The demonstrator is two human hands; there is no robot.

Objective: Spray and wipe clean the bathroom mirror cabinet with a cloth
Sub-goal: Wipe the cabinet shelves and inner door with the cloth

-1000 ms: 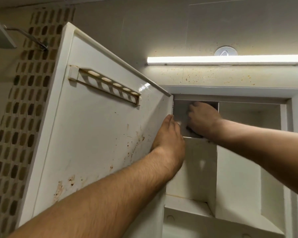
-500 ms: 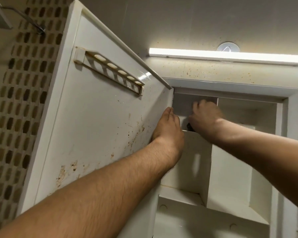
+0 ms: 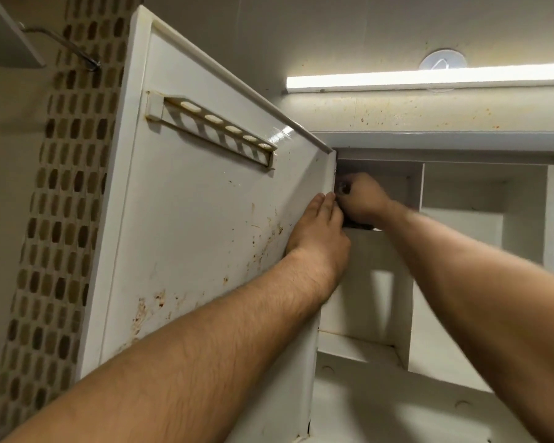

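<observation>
The cloth (image 3: 359,224) shows only as a dark edge under your right hand (image 3: 360,199), which is closed around it and has slid from the middle of the top-left compartment into the corner by the hinge, touching your left fingertips. Your left hand (image 3: 317,238) still lies flat, fingers together, on the stained cabinet door (image 3: 205,235), so the inside wiping has reached that corner; the door's rust spots remain.

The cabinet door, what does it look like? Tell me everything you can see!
The door is white, looks like painted wood or plastic, and is swung wide open, showing its inner face. It has a raised frame around the edge and a rack with oval holes near the top. Brown, rusty-looking spots and smears dirty its lower part. The left hand rests flat on it near the hinge edge.
</observation>
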